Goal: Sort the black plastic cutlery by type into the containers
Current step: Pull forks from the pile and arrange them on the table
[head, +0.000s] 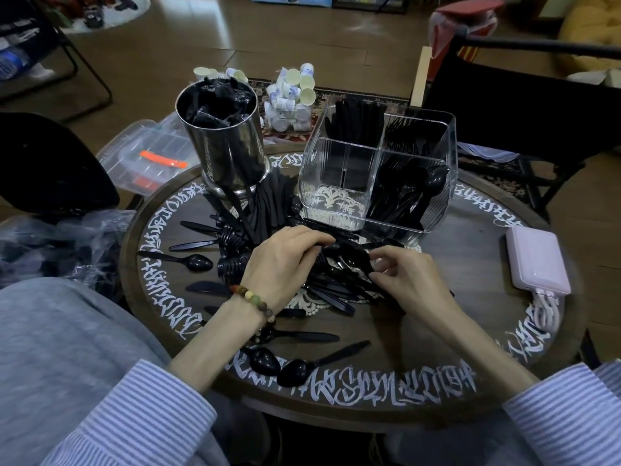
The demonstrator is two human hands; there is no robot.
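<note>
**Tangled black cutlery pile worked by both hands**

The cutlery pile sits mid-tabletop, just in front of the clear divided container. Pieces judged very light, thin, stiff but bendable, glossy and slippery, prone to interlocking; best taken by the handle, not bowl or tines. Glossy black spoons, forks, knives are seen, with loose spoons near the front edge. Left hand is curled over pile pieces; right hand pinches a spoon. Steel canister holds wrapped pieces
</note>
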